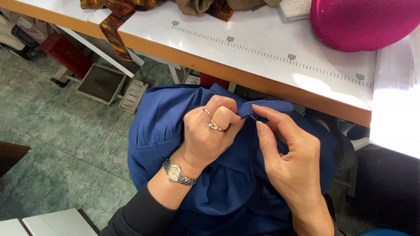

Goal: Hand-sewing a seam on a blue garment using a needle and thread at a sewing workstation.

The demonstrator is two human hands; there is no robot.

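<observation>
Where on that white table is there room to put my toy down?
The white table top is bare along its printed ruler strip, between the patterned brown fabric pile and the round magenta cushion. Crowded: the lap, where both hands pinch the blue cloth.

A white table (262, 41) with an orange edge runs across the far side. A ruler line with small marks is printed along its top. At the far right, a big pink round cushion (363, 22) sits on the table. At the far left, brown and orange patterned cloth (118, 15) lies on it, and one strip hangs over the edge. A pale flat thing (295, 8) lies just beside the cushion. Below is a green tiled floor (48, 140). A grey foot pedal (101, 83) rests on the floor at the left.
</observation>
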